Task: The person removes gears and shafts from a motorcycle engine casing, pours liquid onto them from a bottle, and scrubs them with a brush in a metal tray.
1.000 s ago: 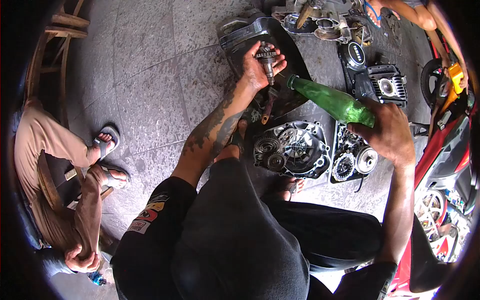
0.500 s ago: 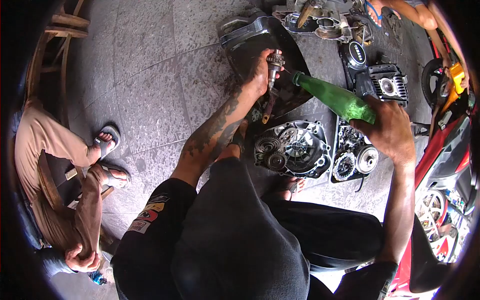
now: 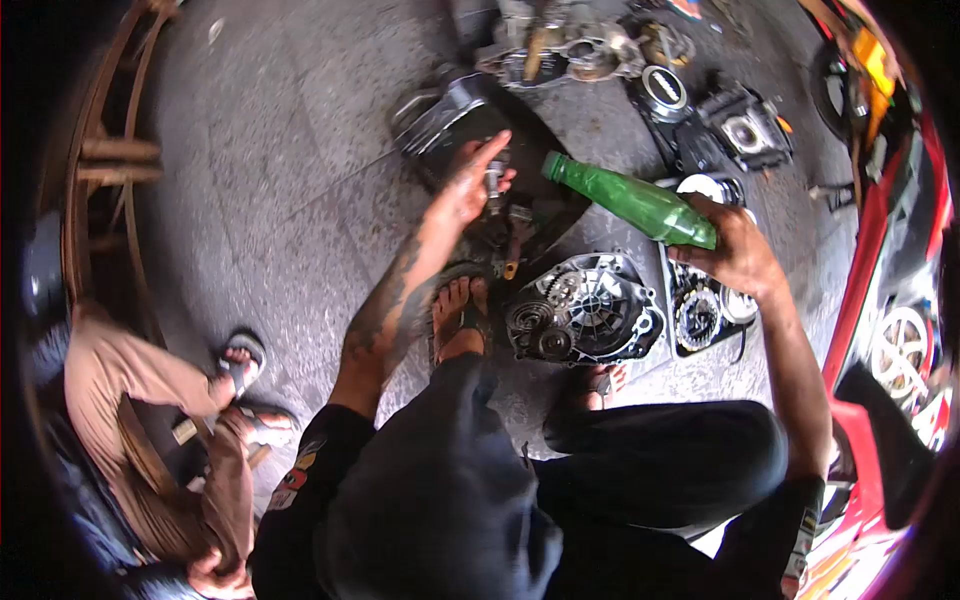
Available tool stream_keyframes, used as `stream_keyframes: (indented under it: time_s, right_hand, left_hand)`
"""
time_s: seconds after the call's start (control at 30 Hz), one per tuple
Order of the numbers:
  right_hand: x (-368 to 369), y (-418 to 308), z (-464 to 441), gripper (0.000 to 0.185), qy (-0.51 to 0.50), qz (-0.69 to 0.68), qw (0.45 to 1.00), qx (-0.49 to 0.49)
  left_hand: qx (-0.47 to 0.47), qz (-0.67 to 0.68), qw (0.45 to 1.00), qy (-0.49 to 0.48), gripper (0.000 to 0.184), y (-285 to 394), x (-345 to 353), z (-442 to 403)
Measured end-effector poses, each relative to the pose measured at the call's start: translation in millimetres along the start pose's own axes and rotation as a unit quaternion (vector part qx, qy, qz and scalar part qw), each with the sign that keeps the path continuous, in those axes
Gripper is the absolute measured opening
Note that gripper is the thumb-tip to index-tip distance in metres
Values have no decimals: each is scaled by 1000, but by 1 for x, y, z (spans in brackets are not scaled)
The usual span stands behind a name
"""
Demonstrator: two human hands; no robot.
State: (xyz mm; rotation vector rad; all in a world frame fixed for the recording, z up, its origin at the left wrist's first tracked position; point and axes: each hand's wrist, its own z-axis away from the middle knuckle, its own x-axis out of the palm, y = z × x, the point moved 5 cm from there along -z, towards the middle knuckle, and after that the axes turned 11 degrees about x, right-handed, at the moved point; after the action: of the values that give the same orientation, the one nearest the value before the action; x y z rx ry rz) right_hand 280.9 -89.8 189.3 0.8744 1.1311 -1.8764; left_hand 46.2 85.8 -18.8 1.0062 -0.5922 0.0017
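Observation:
My left hand (image 3: 465, 190) grips a metal gear shaft (image 3: 494, 182) above a black tray (image 3: 545, 125); its index finger points outward and the fingers partly hide the shaft. My right hand (image 3: 735, 245) is wrapped round the base of a green bottle (image 3: 635, 203). The bottle lies nearly level, its neck pointing left toward the shaft but apart from it. Below the left hand, a tool with a yellowish handle end (image 3: 511, 269) rests at the tray's near edge. An engine cover (image 3: 625, 345) with several gears lies on the floor between my feet.
A second engine part (image 3: 697, 320) with round discs lies right of the cover. A black Yamaha cover (image 3: 664, 90), a finned cylinder (image 3: 745, 130) and metal casings (image 3: 590, 55) lie farther back. A seated person's legs (image 3: 150, 370) are at left, a red motorcycle (image 3: 860, 440) at right.
The view has shifted. The bottle has come to a flatter angle, its mouth slightly farther from the shaft. My left index finger has stretched out, and the shaft has turned within my hand.

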Motion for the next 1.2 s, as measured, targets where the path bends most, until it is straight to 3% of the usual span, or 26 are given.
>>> stream_keyframes:
  time_s: [0.03, 0.1, 0.23, 0.3, 0.33, 0.37, 0.4, 0.47, 0.5, 0.57, 0.63, 0.73, 0.83, 0.87, 0.9, 0.93, 0.97, 1.0, 1.03, 1.2]
  right_hand:
    - [7, 15, 8, 60, 3, -26, 998, 60]
    - [21, 35, 33, 64, 86, -112, 988, 62]
    - [50, 67, 102, 68, 240, -296, 913, 144]
    - [53, 73, 142, 64, 337, -385, 842, 171]
    - [61, 81, 164, 61, 328, -419, 814, 234]
    - [77, 89, 188, 59, 373, -508, 731, 262]
    - [91, 101, 212, 61, 434, -515, 683, 282]
    - [143, 138, 265, 68, 565, -516, 565, 307]
    - [137, 130, 275, 68, 543, -571, 527, 318]
    - [152, 140, 302, 65, 595, -559, 464, 344]
    - [165, 151, 330, 53, 614, -562, 483, 272]
    - [173, 150, 351, 50, 628, -555, 464, 288]
    - [169, 154, 353, 63, 627, -566, 460, 273]
    - [169, 156, 351, 63, 639, -553, 464, 266]
    - [170, 159, 348, 63, 641, -558, 457, 263]
    - [168, 161, 344, 63, 638, -562, 461, 255]
    - [166, 162, 341, 62, 636, -565, 464, 246]
    - [160, 159, 338, 63, 635, -566, 459, 254]
    - [160, 159, 338, 63, 640, -569, 449, 254]
    - [168, 154, 348, 69, 651, -582, 411, 264]
  left_hand:
    - [8, -44, 999, -27, 30, 7, 0, 1]
    - [17, -87, 996, -9, 32, 24, -2, 6]
    - [70, -216, 972, -59, 26, 88, 22, 25]
    - [112, -260, 958, -49, 23, 115, 48, 40]
    - [130, -276, 951, -55, 22, 119, 55, 41]
    - [150, -294, 942, -60, 21, 123, 59, 41]
    - [153, -331, 928, -70, 20, 118, 58, 35]
    - [118, -417, 897, -86, 19, 83, 34, 10]
    - [139, -429, 888, -96, 21, 55, 11, -10]
    - [74, -520, 848, -69, 30, 24, -19, -22]
    - [93, -527, 841, -78, 30, 21, -9, -10]
    - [85, -530, 838, -97, 30, 37, 65, 28]
    - [145, -540, 786, -262, 36, 22, 141, 42]
    - [133, -505, 798, -300, 41, 5, 162, 42]
    - [216, -513, 739, -380, 38, -8, 195, 50]
    - [215, -504, 728, -412, 37, -34, 208, 42]
    - [326, -536, 633, -453, 40, -48, 236, 46]
    - [297, -506, 671, -453, 43, -84, 240, 31]
    - [398, -502, 604, -474, 48, -95, 270, 42]
    - [384, -539, 606, -442, 49, -181, 327, 44]
